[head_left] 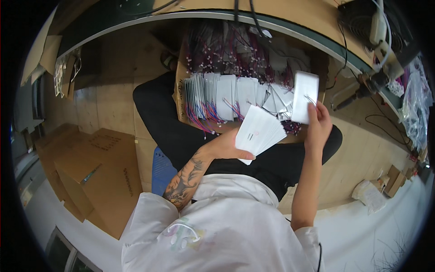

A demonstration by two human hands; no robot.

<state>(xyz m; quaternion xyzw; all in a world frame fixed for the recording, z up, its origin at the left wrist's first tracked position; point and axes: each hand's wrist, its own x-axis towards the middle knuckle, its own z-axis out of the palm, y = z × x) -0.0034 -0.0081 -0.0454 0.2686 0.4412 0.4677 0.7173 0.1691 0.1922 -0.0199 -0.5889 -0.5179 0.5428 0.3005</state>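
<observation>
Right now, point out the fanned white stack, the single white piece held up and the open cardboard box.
Fanned white stack (259, 134), head view: middle of the fan.
Single white piece (305, 94), head view: middle of its face.
Open cardboard box (180, 93), head view: its left wall.

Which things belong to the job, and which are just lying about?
In the job:
fanned white cards, in the left hand
white panel, in the right hand
open carton with wired white pieces

Apparently lying about:
brown boxes, left
plastic bag, right
small open box, lower right
</observation>
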